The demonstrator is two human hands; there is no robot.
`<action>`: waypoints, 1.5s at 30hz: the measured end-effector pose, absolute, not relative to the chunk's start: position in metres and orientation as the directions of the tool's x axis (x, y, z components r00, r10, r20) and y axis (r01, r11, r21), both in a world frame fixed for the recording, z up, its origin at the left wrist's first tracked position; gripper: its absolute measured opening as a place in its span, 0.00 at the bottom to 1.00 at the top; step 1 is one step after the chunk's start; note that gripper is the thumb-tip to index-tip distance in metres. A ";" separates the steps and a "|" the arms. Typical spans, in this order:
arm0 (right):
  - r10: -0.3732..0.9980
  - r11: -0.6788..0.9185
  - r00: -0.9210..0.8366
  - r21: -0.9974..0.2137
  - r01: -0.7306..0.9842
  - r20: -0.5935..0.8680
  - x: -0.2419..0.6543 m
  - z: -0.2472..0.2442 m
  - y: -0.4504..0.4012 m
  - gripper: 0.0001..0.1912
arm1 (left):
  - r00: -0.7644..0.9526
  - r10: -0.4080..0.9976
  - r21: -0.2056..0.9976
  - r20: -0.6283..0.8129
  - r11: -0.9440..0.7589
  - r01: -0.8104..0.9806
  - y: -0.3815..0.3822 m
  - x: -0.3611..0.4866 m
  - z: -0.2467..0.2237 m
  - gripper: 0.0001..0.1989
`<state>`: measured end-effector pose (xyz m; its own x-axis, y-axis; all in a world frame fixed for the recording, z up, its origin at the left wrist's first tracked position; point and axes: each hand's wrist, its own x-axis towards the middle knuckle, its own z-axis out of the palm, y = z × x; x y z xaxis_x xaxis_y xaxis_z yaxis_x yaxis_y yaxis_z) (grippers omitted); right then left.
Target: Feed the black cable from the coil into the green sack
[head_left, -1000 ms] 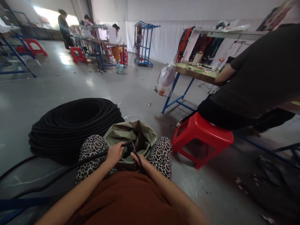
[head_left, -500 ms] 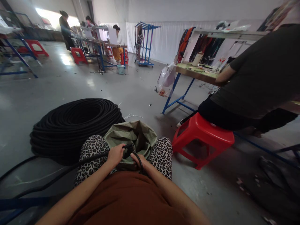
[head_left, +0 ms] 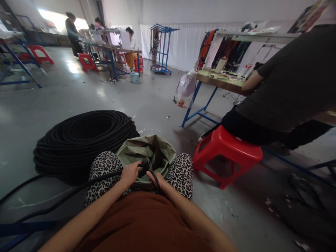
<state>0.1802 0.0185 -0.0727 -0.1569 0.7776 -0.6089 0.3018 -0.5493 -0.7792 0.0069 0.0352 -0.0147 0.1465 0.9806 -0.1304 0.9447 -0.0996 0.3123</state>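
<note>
My left hand (head_left: 130, 174) is closed around a thick black cord (head_left: 103, 177), whose end pokes out past the fingers over my lap. In my right hand (head_left: 156, 177) is a pair of scissors (head_left: 156, 182) with a black looped handle; a bit of the metal blade shows beside the cord's end. Whether the blades touch the cord I cannot tell. Just beyond both hands, a greenish fabric sack (head_left: 147, 143) stands open between my knees. A big coil of the same black cord (head_left: 84, 140) lies on the floor to the left.
To the right a co-worker (head_left: 294, 84) sits on a red stool (head_left: 228, 150) at a workbench (head_left: 220, 80). A clear plastic bag (head_left: 186, 89) hangs from that bench. A blue rack (head_left: 162, 49) and further benches with people stand at the back.
Almost nothing differs. The cord's end and the scissors have shifted very slightly between my hands; both hands keep their hold.
</note>
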 end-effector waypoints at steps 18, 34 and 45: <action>0.868 -0.370 -0.132 -0.800 0.471 -0.479 0.181 -0.087 0.019 0.27 | 0.130 0.977 0.289 -0.170 -0.077 0.954 0.037 0.012 -0.015 0.18; 0.778 -0.580 -0.034 -0.739 0.343 -0.627 0.182 -0.070 0.019 0.26 | 0.221 0.975 0.078 0.035 -0.223 0.972 0.024 -0.023 -0.014 0.22; 0.767 -0.604 0.001 -0.722 0.338 -0.641 0.180 -0.053 0.018 0.25 | 0.200 0.979 0.135 -0.029 -0.195 0.972 0.025 -0.027 -0.017 0.21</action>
